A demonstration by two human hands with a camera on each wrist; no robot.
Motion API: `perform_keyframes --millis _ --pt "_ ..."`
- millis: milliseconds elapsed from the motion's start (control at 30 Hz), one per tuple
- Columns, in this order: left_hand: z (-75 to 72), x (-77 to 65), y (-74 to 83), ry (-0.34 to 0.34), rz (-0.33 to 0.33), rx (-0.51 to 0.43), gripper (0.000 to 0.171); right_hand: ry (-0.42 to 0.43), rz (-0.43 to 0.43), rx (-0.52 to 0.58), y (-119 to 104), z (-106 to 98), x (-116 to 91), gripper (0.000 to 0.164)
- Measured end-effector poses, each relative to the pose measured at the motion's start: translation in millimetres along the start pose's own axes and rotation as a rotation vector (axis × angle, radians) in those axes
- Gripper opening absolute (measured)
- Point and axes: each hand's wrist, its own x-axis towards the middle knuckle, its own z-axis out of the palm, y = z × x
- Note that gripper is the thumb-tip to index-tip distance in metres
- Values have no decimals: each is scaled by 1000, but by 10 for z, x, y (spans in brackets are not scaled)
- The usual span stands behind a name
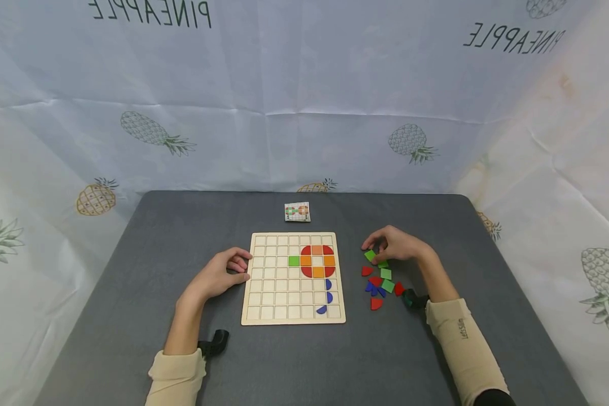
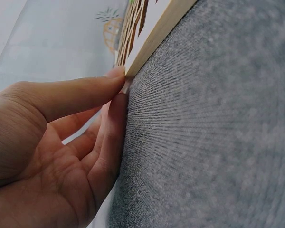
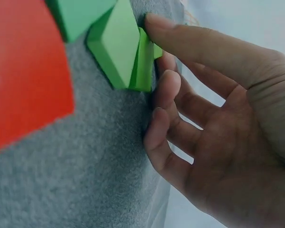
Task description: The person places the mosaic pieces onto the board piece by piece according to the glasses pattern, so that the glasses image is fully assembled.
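Observation:
My left hand point(image 1: 223, 273) holds the left edge of a square wooden grid board point(image 1: 271, 286), its thumb at the edge in the left wrist view. On the board, red quarter-round tiles and orange squares form a ring, with a green square point(image 1: 294, 261) left of it and blue half-round tiles point(image 1: 328, 297) below. To the right of the board, my right hand point(image 1: 398, 243) pinches a green square tile point(image 1: 369, 255) between thumb and fingers at the far end of a loose pile. Its fingers partly hide that tile in the right wrist view.
Several loose green, red point(image 1: 376, 304) and blue tiles lie right of the board. A small pattern card point(image 1: 297, 212) lies beyond the board on the grey table point(image 1: 198, 225). A pineapple-print curtain point(image 1: 284, 84) hangs behind the table.

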Motion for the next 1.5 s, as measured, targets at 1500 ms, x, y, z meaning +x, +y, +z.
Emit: perform_keyframes --millis 1500 --pt "2 -14 19 -4 -6 -3 39 118 -166 -136 -824 573 573 30"
